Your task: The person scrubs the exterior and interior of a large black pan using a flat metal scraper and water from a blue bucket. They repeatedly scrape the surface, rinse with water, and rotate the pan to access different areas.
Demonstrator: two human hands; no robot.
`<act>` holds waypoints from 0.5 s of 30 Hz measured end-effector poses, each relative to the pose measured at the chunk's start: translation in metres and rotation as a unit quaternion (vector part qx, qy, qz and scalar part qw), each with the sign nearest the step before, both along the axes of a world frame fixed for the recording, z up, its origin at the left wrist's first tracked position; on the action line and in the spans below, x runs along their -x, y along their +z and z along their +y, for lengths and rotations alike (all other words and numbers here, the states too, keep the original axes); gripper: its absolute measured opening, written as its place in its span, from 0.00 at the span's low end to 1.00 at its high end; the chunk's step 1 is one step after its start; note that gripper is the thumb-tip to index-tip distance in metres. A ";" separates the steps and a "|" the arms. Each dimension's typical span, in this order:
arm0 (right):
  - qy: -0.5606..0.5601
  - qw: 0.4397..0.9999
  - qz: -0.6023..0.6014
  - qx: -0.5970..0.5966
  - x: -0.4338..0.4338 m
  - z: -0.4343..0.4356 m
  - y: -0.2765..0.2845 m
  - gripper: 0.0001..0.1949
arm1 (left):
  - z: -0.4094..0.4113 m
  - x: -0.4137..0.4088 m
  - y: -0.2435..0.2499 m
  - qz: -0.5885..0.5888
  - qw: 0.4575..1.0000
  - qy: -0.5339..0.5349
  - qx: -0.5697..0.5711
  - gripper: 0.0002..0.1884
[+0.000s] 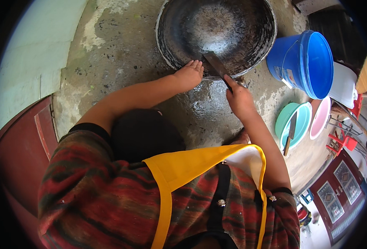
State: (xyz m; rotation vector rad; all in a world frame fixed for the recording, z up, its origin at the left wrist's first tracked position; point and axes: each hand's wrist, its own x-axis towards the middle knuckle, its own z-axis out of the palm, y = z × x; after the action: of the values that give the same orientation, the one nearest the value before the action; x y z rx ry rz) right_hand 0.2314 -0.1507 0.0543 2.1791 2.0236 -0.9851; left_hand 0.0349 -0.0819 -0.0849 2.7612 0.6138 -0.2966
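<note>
A large round wok [214, 21] with a blackened, wet-looking inside lies on the concrete before me. My left hand [189, 74] rests over its near rim, fingers extended onto the inner wall; whether the thumb hooks under the edge is hidden. In my right hand [241, 96] is a dark, flat-bladed knife [216, 63], gripped at its handle end, which my fingers mostly cover. Its blade crosses the near rim and slants into the wok, with the far end at or just above the inner surface.
Right of the wok stands a blue plastic bucket [289, 59]. Nearer me are a mint-green basin [284, 119] with a wooden-handled knife [291, 132] across it, and a pink basin [320, 118]. Red chairs [345, 141] stand farther right. Wet patches mark the concrete floor [115, 56].
</note>
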 end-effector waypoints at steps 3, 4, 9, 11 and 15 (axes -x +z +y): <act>-0.033 0.999 0.006 0.012 0.006 -0.005 0.005 0.24 | -0.003 -0.001 -0.005 -0.005 1.000 -0.013 -0.011 0.26; -0.035 0.999 -0.014 0.022 0.007 -0.010 0.008 0.24 | -0.003 -0.001 -0.006 -0.007 1.000 -0.018 -0.013 0.26; -0.048 0.996 -0.048 0.049 0.016 -0.012 0.003 0.25 | -0.009 -0.004 -0.005 -0.014 0.999 -0.018 -0.031 0.26; -0.028 0.999 -0.029 -0.036 0.019 -0.008 -0.003 0.26 | -0.010 -0.005 -0.005 -0.024 0.999 -0.016 -0.030 0.26; -0.063 0.995 -0.043 0.061 0.021 -0.014 -0.001 0.26 | -0.010 -0.006 -0.006 -0.062 0.998 0.001 -0.018 0.26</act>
State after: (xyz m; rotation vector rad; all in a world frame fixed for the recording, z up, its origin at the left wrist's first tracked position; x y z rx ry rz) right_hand 0.2102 -0.1644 0.0528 2.2651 1.7595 -0.9800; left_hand 0.0405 -0.0921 -0.0913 2.7873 0.5948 -0.1137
